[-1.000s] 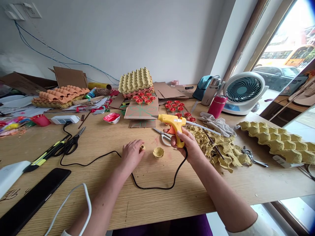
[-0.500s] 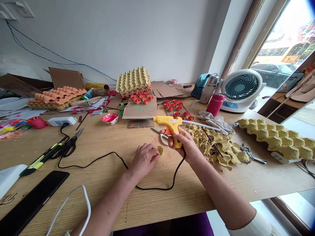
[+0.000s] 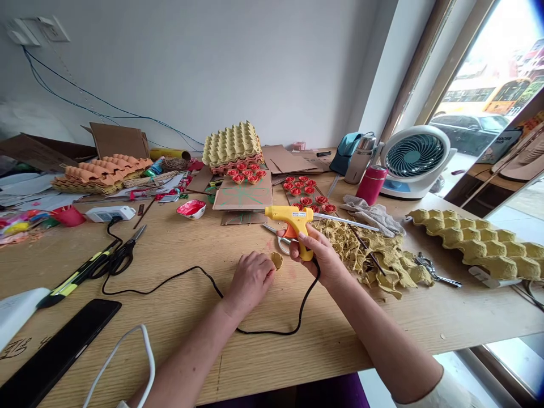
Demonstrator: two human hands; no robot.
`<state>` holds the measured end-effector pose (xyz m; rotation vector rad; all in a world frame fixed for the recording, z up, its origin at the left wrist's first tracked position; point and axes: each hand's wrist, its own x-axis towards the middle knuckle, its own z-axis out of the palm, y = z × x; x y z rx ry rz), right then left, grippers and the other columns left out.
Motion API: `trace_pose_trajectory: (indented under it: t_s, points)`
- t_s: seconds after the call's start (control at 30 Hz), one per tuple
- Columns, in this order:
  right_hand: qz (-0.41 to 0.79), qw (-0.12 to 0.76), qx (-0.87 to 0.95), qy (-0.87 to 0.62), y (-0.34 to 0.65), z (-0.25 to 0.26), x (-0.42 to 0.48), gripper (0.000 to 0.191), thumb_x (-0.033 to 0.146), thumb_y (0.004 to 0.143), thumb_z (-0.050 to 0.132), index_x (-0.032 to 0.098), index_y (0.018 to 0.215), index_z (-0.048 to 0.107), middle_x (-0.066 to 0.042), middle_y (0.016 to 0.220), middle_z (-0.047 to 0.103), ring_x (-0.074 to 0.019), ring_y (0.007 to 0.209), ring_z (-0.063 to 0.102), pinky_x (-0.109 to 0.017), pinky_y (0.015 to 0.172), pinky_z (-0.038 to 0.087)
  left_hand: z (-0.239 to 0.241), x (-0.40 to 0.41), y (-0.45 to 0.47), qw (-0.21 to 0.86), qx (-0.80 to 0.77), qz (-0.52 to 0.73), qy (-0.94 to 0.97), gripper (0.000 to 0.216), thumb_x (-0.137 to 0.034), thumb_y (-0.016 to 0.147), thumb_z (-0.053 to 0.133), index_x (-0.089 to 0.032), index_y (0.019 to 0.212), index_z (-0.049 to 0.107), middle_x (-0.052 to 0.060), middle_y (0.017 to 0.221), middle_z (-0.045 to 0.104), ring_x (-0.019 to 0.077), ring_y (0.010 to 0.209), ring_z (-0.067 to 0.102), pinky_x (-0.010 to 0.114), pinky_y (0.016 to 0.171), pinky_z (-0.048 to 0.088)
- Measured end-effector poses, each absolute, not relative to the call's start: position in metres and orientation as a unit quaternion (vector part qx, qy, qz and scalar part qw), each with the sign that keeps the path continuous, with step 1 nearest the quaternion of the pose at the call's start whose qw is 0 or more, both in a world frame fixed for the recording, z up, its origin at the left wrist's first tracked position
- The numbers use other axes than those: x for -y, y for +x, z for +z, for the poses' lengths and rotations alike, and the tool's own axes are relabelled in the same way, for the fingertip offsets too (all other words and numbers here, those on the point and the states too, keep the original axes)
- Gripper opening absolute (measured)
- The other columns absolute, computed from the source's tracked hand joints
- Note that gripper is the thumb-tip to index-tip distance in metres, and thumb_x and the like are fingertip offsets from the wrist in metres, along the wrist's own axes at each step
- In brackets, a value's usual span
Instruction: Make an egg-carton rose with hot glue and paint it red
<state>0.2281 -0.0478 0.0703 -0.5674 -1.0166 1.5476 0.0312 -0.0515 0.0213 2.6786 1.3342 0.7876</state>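
Observation:
My right hand (image 3: 317, 252) is wrapped round the handle of a yellow glue gun (image 3: 293, 215), held above the table with its nozzle to the left. A clear glue stick (image 3: 346, 221) sticks out of its back, and a black cord (image 3: 272, 332) loops down from the grip. Low on the tabletop, my left hand (image 3: 253, 277) has its fingers closed on the edge of a small egg-carton cup (image 3: 276, 260). The fingertips are partly hidden. Just behind the glue gun lie white-handled scissors (image 3: 284, 243), partly covered.
Torn carton scraps (image 3: 365, 249) are heaped at the right, near an egg tray (image 3: 476, 238) and a fan (image 3: 416, 158). Red paper flowers (image 3: 306, 192) sit on cardboard (image 3: 242, 195) behind. Black scissors (image 3: 121, 258), a power strip (image 3: 110, 213) and a phone (image 3: 63, 345) lie left.
The view has tilted up slightly, so things sit a little lower. My left hand's fingers have curled closer together at the cup. The glue gun stays in my right hand.

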Motion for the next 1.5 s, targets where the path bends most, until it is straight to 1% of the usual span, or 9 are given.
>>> trace_pose_trajectory:
  t_s: [0.2,0.33,0.53,0.7,0.8,0.87,1.03,1.3,1.5]
  points:
    - [0.653,0.573,0.428,-0.25,0.229,0.074,0.049,0.031,0.041,0.079,0.076,0.023,0.103,0.066,-0.005,0.104,0.075,-0.0096,0.058,0.05,-0.023,0.052,0.041,0.025,0.05,0.031,0.09,-0.454,0.334,0.821,0.015,-0.011,0.089,0.056,-0.02,0.079,0.061,0.005,0.084,0.067,0.023,0.081,0.057,0.036,0.077,0.039]
    - [0.649,0.577,0.43,-0.247,0.229,0.077,0.049,0.032,0.042,0.078,0.076,0.022,0.102,0.066,-0.005,0.105,0.075,-0.009,0.056,0.047,-0.023,0.052,0.041,0.025,0.049,0.031,0.176,-0.457,0.393,0.778,0.015,-0.014,0.087,0.058,-0.021,0.075,0.062,0.001,0.074,0.064,0.0178,0.071,0.056,0.031,0.072,0.04]
    - [0.644,0.571,0.437,-0.26,0.229,0.077,0.05,0.034,0.043,0.078,0.076,0.023,0.102,0.062,-0.005,0.102,0.075,-0.01,0.056,0.047,-0.024,0.053,0.041,0.026,0.044,0.027,0.32,-0.472,0.502,0.65,0.006,-0.023,0.081,0.07,-0.02,0.077,0.069,0.0,0.073,0.069,0.0143,0.067,0.058,0.027,0.069,0.044]
    - [0.63,0.572,0.468,-0.238,0.229,0.072,0.049,0.032,0.043,0.085,0.071,0.023,0.108,0.061,-0.004,0.104,0.072,-0.0085,0.054,0.043,-0.026,0.054,0.037,0.028,0.032,0.015,0.466,-0.446,0.589,0.487,0.028,-0.043,0.076,0.079,-0.018,0.082,0.067,0.001,0.072,0.072,0.0143,0.066,0.068,0.025,0.065,0.053]
    - [0.597,0.557,0.517,-0.257,0.229,0.068,0.05,0.033,0.049,0.089,0.067,0.022,0.106,0.061,-0.006,0.106,0.07,-0.0093,0.054,0.043,-0.028,0.054,0.035,0.032,0.026,0.005,0.522,-0.417,0.632,0.394,0.033,-0.037,0.067,0.088,-0.017,0.084,0.068,0.002,0.08,0.076,0.0128,0.071,0.071,0.024,0.069,0.058]
    - [0.572,0.54,0.553,-0.272,0.229,0.065,0.051,0.033,0.052,0.094,0.06,0.021,0.107,0.061,-0.005,0.102,0.069,-0.0103,0.055,0.045,-0.029,0.055,0.035,0.035,0.023,0.0,0.544,-0.398,0.653,0.345,0.03,-0.027,0.065,0.09,-0.017,0.085,0.07,0.002,0.082,0.077,0.0107,0.071,0.072,0.022,0.072,0.06]
    - [0.527,0.495,0.616,-0.313,0.231,0.063,0.057,0.044,0.057,0.105,0.038,0.02,0.104,0.063,0.003,0.06,0.053,-0.0143,0.055,0.042,-0.03,0.058,0.032,0.04,0.021,-0.007,0.578,-0.365,0.678,0.27,0.02,-0.012,0.07,0.086,-0.015,0.081,0.07,0.001,0.078,0.076,0.0088,0.068,0.072,0.017,0.069,0.061]
    - [0.474,0.461,0.677,-0.324,0.225,0.063,0.063,0.047,0.058,0.105,0.037,0.019,0.098,0.062,0.003,0.061,0.053,-0.0152,0.058,0.046,-0.031,0.062,0.036,0.042,0.024,-0.005,0.612,-0.341,0.673,0.236,0.025,-0.015,0.066,0.091,-0.014,0.08,0.07,-0.002,0.068,0.071,0.0055,0.056,0.064,0.013,0.054,0.055]
    - [0.446,0.469,0.687,-0.332,0.221,0.064,0.065,0.048,0.062,0.103,0.041,0.02,0.094,0.063,0.001,0.06,0.053,-0.0168,0.058,0.048,-0.031,0.059,0.04,0.043,0.026,-0.003,0.62,-0.343,0.663,0.243,0.035,-0.023,0.056,0.096,-0.014,0.078,0.07,-0.003,0.063,0.067,0.0057,0.057,0.061,0.014,0.054,0.052]
